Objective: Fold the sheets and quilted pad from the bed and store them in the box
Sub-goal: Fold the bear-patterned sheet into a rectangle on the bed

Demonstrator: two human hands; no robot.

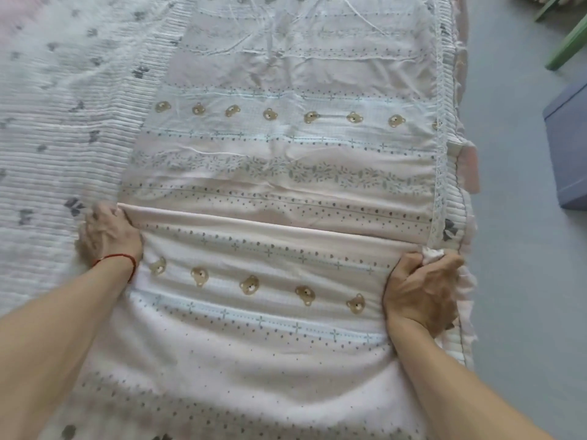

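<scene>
A pale pink sheet [286,147] printed with rows of small brown bears, dots and leaf bands lies in a long strip on the bed. Its near part is folded over, and the fold edge runs straight across between my two hands. My left hand [108,236], with a red thread at the wrist, grips the left end of that fold. My right hand [422,290] is closed on the right end, with bunched cloth showing above the fingers. Under the sheet lies the white ribbed quilted pad [63,122] with grey bow prints, which spreads out to the left.
A blue-grey box [568,147] stands on the grey floor [521,281] to the right of the bed. Green legs of some furniture [568,42] show at the top right. The bed's right edge has a lace trim and a pink frill.
</scene>
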